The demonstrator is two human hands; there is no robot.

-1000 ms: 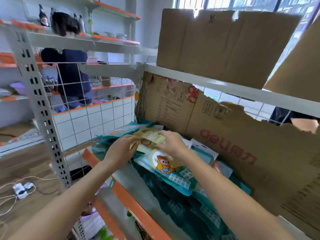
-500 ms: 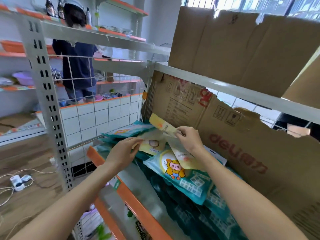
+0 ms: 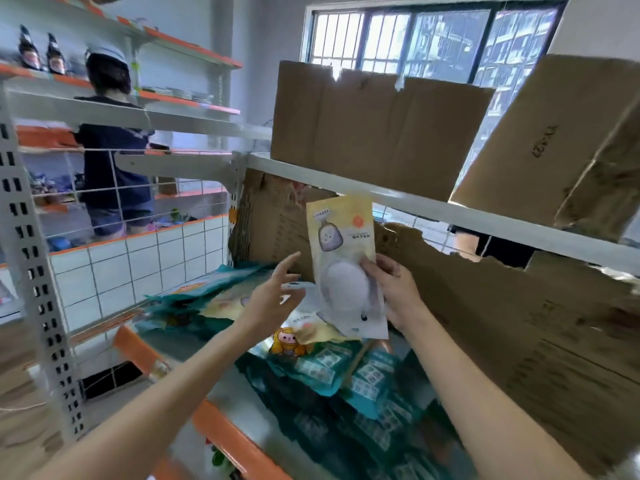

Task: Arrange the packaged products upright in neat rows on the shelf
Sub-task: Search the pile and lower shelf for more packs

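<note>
Yellow packet (image 3: 341, 244): frame centre, held upright in the air by right hand (image 3: 394, 292), fingers pinching its right edge, apparently to be stood up. Left hand (image 3: 273, 299): spread, empty, just beside. Remaining packets (image 3: 311, 368): flat on shelf (image 3: 225, 434).

Flat packets (image 3: 332, 379) crowd the shelf (image 3: 239, 441) (cardboard (image 3: 502, 323) blocks behind).
</note>
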